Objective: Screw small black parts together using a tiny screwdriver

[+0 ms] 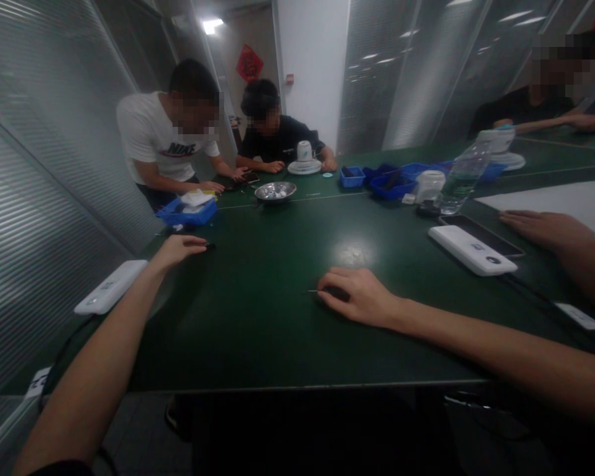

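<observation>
Here, reaches over a dark green table (258,324): holds the right hand (361,296) at one o'clock, closer in, curled and pinching a thin pale rod (311,291) aimed lengthwise at nine o'clock; holds the left hand (182,248) at eleven o'clock, pinching a small dark piece (210,246), ten o'clock from the rod.

A small dark piece (210,246), its details too blurred to read, is pinched at the tip of the left hand (179,250). A thin, pale, needle-like rod (311,291) juts sideways from the right hand (359,294), nearly level, above the green tabletop (258,330).
</observation>
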A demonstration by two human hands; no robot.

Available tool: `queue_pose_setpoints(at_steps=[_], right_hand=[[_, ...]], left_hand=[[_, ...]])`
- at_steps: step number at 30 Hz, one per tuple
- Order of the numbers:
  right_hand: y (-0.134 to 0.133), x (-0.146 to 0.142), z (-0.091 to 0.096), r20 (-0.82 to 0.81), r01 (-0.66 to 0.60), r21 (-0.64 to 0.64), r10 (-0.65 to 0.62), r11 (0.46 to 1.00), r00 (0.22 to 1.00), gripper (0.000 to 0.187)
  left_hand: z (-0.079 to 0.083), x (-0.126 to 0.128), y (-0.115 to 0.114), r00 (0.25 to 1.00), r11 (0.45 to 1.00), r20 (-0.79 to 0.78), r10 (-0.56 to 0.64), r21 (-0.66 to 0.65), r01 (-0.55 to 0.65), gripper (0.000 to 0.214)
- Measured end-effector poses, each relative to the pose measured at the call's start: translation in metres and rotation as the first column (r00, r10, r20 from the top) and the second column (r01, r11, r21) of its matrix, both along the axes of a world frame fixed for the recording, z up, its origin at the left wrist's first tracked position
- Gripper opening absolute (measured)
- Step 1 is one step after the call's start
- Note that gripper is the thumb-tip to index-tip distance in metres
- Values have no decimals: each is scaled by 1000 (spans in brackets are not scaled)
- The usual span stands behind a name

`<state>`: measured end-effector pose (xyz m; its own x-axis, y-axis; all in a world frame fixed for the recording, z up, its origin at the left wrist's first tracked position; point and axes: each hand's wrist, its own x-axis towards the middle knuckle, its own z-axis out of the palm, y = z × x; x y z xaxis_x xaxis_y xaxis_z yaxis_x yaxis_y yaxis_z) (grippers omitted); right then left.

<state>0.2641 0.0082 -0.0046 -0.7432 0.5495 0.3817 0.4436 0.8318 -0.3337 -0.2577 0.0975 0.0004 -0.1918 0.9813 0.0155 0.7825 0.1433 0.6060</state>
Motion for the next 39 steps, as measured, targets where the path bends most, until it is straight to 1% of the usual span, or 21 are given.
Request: queue_pose_setpoints(at_steps=[3,5,8,10,17,21,23,25,27,30,35,39], right_hand=[[1,1,-1,1,-4,-7,4,1000,1000,22],[0,1,-1,8,0,-9,0,1000,1000,22],[-1,1,2,14,1,-13,0,1000,1000,21],[-1,1,3,14,-4,-13,4,1000,1000,21],[-1,1,2,8,-10,-15,10,1000,1000,21],[-1,1,3,14,-9,-13,9,1000,1000,22],[-2,0,4,19,-8,-14,8,1000,1000,22],[-2,0,4,25,-10,-12,10,1000,1000,22],[-2,0,4,25,-11,-2,11,1000,1000,22],[-2,1,3,25,-10,1,10,1000,1000,23],[-1,1,0,31,-4,-6,4,1000,1000,23],[0,1,1,35,-7,-20,7,1000,999,22]], left_hand=[[2,0,-2,999,999,-42,11,40,-9,50],[3,3,-5,991,994,-132,4,110,10,44],[4,10,-10,956,965,-281,-80,218,145,38],[5,14,-12,927,948,-351,-129,231,219,38],[12,17,-9,856,946,-465,-227,102,307,40],[17,23,-8,750,939,-595,-289,-22,345,40],[19,29,-8,698,935,-651,-297,-51,351,39],[19,35,-10,671,941,-682,-290,-73,332,40],[19,40,-11,668,952,-693,-269,-84,296,40],[19,42,-12,702,963,-672,-236,-62,264,42],[21,39,-13,786,978,-602,-141,36,204,40],[22,37,-17,808,962,-580,-102,150,228,38]])
